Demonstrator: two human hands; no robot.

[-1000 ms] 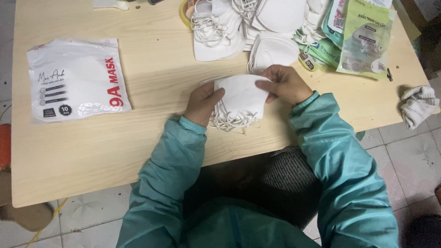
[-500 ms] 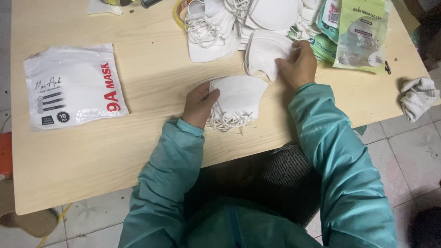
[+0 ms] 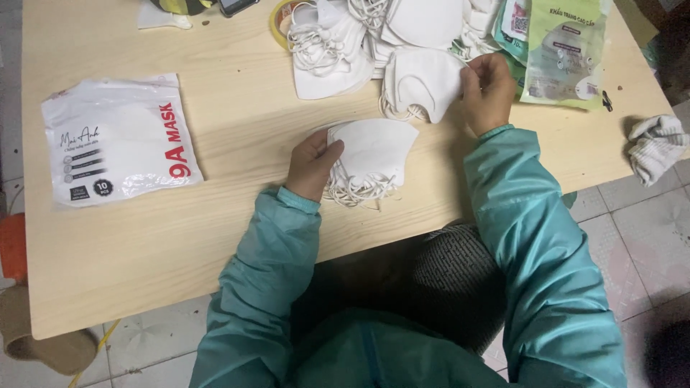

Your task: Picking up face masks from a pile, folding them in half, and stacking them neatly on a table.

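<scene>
Much along the far edge of the wooden table (image 3: 215,237) is cut off by the top of the view: a dark object and a phone-like slab at the far left can barely be made out, and a yellow tape ring (image 3: 279,18) is half covered by the loose heap of white masks (image 3: 374,36), whose count cannot be told because they overlap and run out of view. The left hand (image 3: 310,164) rests near the front edge at the table's middle, thumb and fingers closed on the left end of a small stack of white masks (image 3: 372,152); how many lie in that stack is hidden, though a tangle of ear loops (image 3: 356,192) spills from beneath it toward the front edge. The right hand (image 3: 489,90) reaches farther in, fingers pinched on the edge of a single white mask (image 3: 424,82) at the near side of the heap; the fingertips are partly hidden behind the mask. Two kinds of packet show: one flat white plastic bag (image 3: 118,140) with red lettering lies sealed and alone near the left edge, its contents not visible, and a fanned stack of green packets (image 3: 560,50) sits at the far right corner, a mask showing through the top one's window, the number beneath uncertain. One crumpled white cloth (image 3: 658,147) hangs over the right edge. Both teal sleeves (image 3: 532,237) cover the forearms.
</scene>
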